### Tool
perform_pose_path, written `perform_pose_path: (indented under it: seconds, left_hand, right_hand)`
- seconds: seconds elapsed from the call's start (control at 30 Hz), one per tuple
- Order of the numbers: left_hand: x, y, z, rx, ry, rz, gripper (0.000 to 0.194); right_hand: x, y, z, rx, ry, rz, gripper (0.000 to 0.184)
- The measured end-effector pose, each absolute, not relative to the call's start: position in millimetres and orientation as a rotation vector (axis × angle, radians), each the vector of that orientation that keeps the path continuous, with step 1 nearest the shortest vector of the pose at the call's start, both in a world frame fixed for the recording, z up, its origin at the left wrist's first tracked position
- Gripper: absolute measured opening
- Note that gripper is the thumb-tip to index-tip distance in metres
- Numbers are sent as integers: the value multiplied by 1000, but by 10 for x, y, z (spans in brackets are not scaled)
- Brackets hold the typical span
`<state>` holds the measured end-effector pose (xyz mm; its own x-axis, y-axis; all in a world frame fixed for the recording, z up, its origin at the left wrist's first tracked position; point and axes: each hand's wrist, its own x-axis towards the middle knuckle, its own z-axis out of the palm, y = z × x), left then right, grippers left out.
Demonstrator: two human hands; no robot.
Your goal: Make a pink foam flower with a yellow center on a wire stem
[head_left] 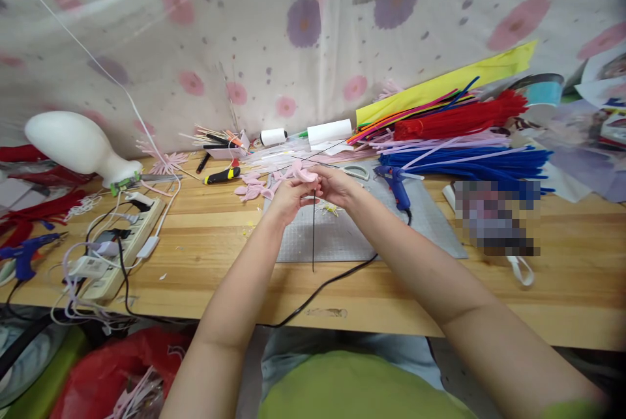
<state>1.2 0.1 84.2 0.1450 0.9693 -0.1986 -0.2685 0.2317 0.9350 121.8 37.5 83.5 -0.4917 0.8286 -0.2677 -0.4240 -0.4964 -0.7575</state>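
Note:
My left hand and my right hand meet above a grey cutting mat on the wooden table. Both are closed on a pink pipe-cleaner flower at the top of a thin dark wire stem that hangs straight down from my fingers. More pink pipe-cleaner petals lie just left of my left hand. A small yellow piece rests on the mat under my hands.
A blue glue gun lies right of my hands, its black cord running across the table's front edge. Bundles of blue pipe cleaners and red pipe cleaners fill the back right. A power strip and a white lamp are left.

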Motion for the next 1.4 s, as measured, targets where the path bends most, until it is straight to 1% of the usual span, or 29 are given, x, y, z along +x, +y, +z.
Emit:
perform_pose_path:
  seconds: [0.1, 0.17, 0.3, 0.4, 0.5, 0.57, 0.63, 0.73, 0.83, 0.9, 1.0, 1.1, 1.23, 1.4]
  left_hand:
    - [-23, 44, 889, 838, 1073, 1191, 30]
    - [-65, 84, 917, 819, 1120, 1285, 28]
    - [-115, 175, 896, 803, 1207, 1438, 27]
    - [-84, 238, 817, 783, 1302, 1506, 21]
    - [-39, 293, 742, 770, 1391, 1597, 14]
    - [-33, 326, 726, 761, 1427, 1612, 14]
    - [-66, 362, 752, 737, 1413, 1548, 13]
    - [-208, 423, 852, 729, 1326, 1360, 10]
    - [-424, 479, 967, 934, 1269, 1085, 10]
    - [-558, 499, 1009, 1126, 1313, 872, 11]
    - [-678, 492, 977, 1316, 1314, 581, 13]
    - [-700, 463, 849, 1386, 1220, 370, 15]
    - [-673, 445, 679, 1373, 1124, 303, 14]
    - [-676, 460, 644, 1330, 1093, 309, 10]
  right_hand:
    - [1200, 395, 777, -887, -692, 1962, 24]
    - [1193, 375, 741, -939, -671, 1898, 24]
    - [1153, 297, 686, -932, -914, 1831, 23]
    - [1102, 268, 647, -916, -1091, 1716, 26]
    - [1056, 262, 607, -955, -1152, 1646, 27]
    - [1032, 252, 587, -963, -1150, 1664, 26]
    - [1020, 239, 577, -948, -1137, 1701, 26]
    - [1040, 234, 562, -965, -1121, 1699, 25]
    - [1123, 255, 503, -1060, -1116, 1650, 22]
    - [1200, 268, 420, -1116, -1111, 1630, 21]
    - [1312, 266, 242, -1132, -1122, 1593, 19]
    - [1389, 243, 52, -1145, -1145, 1445, 17]
    - [1427, 222, -104, -1150, -1184, 1299, 12]
    - [1445, 249, -64, -1154, -1271, 1158, 11]
